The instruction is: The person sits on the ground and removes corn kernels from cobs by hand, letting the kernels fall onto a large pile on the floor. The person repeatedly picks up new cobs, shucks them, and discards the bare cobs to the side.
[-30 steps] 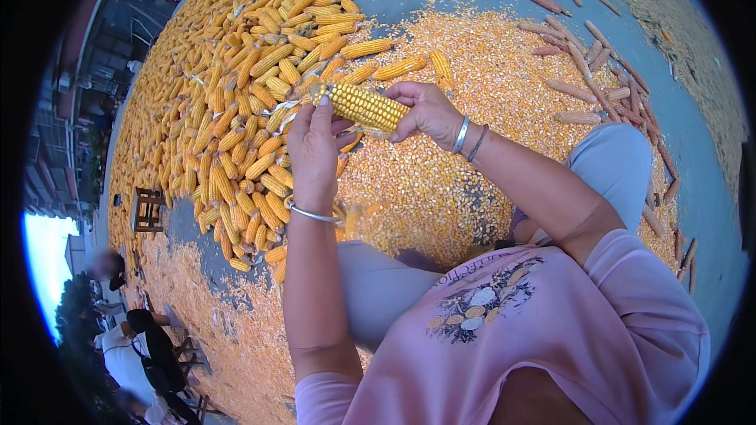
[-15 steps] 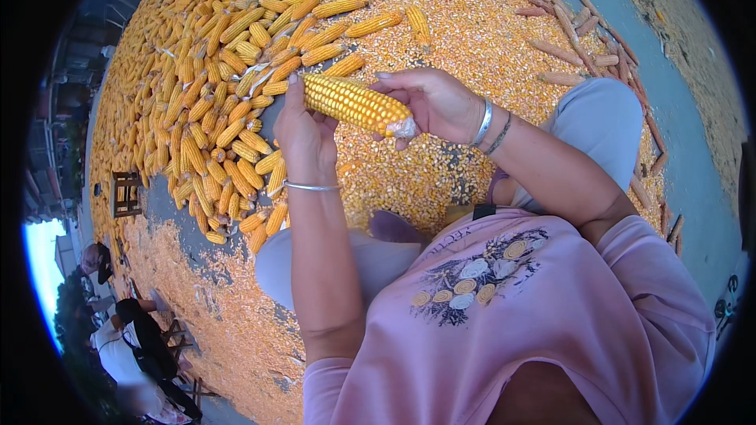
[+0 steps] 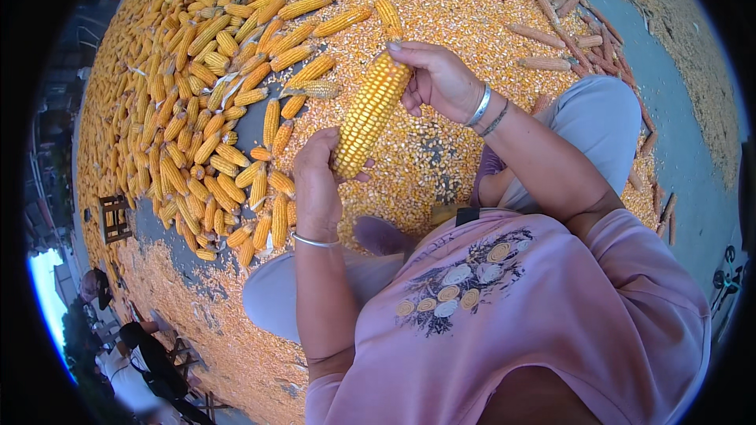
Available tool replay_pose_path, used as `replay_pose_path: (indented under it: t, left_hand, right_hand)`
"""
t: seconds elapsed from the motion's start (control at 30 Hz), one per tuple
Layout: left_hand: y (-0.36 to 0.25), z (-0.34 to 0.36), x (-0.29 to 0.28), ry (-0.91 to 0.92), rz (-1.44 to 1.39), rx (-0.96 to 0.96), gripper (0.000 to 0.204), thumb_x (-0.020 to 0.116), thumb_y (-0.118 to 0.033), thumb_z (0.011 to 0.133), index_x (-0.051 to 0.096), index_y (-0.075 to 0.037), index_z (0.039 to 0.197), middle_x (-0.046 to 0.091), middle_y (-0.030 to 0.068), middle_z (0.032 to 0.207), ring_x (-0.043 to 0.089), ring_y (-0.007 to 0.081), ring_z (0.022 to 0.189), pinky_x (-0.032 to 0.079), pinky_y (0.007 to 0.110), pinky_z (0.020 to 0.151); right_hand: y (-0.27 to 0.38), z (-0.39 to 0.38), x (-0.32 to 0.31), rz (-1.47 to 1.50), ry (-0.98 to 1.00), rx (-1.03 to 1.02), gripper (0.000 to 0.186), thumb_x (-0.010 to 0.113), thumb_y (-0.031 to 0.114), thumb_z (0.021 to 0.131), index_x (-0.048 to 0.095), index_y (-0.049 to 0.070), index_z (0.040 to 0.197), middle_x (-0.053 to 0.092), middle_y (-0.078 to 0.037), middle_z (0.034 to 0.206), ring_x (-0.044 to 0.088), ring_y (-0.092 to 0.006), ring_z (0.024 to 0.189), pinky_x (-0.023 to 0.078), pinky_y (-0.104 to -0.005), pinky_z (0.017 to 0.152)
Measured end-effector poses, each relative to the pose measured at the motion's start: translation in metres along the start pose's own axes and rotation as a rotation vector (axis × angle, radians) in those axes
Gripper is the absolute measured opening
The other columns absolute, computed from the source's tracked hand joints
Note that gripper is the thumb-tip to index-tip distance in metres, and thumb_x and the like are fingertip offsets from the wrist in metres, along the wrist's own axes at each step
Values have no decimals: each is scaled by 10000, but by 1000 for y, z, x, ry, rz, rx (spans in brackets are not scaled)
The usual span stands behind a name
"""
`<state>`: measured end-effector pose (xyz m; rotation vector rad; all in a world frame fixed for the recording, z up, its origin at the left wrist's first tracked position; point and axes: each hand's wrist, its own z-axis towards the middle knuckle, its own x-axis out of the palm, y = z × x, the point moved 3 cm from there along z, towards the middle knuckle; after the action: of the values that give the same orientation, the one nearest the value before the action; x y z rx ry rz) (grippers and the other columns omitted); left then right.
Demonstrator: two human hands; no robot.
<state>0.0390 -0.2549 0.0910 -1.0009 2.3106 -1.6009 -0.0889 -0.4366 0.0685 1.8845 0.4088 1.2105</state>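
Observation:
Between my two hands is a yellow corn cob (image 3: 372,114) with its kernels on, tilted so that its upper end leans right. My left hand (image 3: 319,161) is closed round the lower end, fingers partly behind the cob. At the upper end my right hand (image 3: 439,79) grips it, thumb on top near the tip. Loose kernels (image 3: 402,181) lie spread on the ground below both hands. Just beyond the cob, another whole cob (image 3: 389,17) rests on the kernels.
A big heap of unshelled cobs (image 3: 189,110) fills the left. Bare reddish cobs (image 3: 551,12) are strewn at the far right. A small wooden stool (image 3: 115,218) stands by the heap's left edge. Another person (image 3: 134,370) sits at the lower left, beside more spread kernels (image 3: 228,323).
The cob has swung from lying nearly level to a steep tilt. My left hand has moved down to its lower end, and my right hand has come to the upper end.

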Motion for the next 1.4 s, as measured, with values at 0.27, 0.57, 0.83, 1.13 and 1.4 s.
replay_pose_path:
  t: [0.27,0.57,0.83,1.13,1.4]
  left_hand:
    - [15,-8,23,111,250,59,300,747,-132,876,617,2,1111,645,-3,855,559,53,662,451,206,535]
    - [14,-5,14,45,420,116,276,773,-115,852,640,6,1062,648,-14,830,537,34,661,439,203,569]
    - [23,-2,-4,-23,728,380,401,821,-157,780,634,31,1081,702,108,879,656,160,740,531,303,675]
    - [29,-1,-10,-116,1073,575,541,852,-231,690,631,74,1079,688,234,916,690,361,801,551,401,720]
    - [29,-4,-5,-101,1179,547,517,840,-239,702,642,68,1068,696,207,867,694,323,759,551,388,693]
  right_hand:
    - [-5,-6,5,56,85,17,294,475,231,1018,571,-21,1135,654,-107,859,648,-188,562,568,-340,506]
    - [-6,-4,-1,24,136,-1,369,473,81,948,530,-82,1275,675,-156,919,693,-218,620,613,-367,584]
    - [-14,-4,-1,-89,75,65,397,488,15,869,567,-98,1242,673,-197,882,700,-232,619,626,-365,597]
    - [-36,-1,-8,-131,-54,108,364,480,-14,804,595,-105,1137,664,-216,842,681,-244,552,624,-363,523]
    - [-46,-2,-9,-220,-143,190,357,460,-36,803,621,-83,1118,661,-181,836,659,-215,529,601,-344,486]
